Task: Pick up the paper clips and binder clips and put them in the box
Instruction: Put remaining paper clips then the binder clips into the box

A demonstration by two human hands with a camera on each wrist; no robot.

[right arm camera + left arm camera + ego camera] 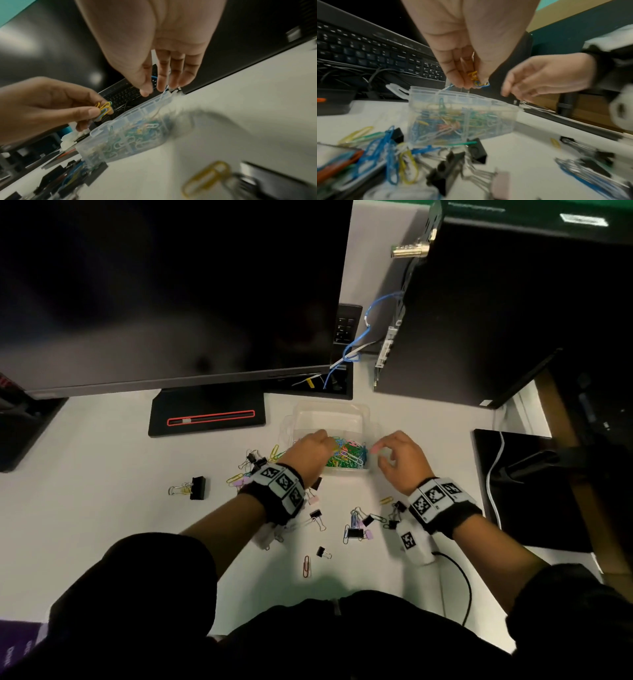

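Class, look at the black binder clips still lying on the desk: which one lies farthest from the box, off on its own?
The large black binder clip at far left, lying alone left of the left hand; the others cluster nearer the box.

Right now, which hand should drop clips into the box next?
Left. The left hand already pinches a few paper clips just above the clear box. The right hand hovers beside the box with relaxed fingers and holds nothing I can see.
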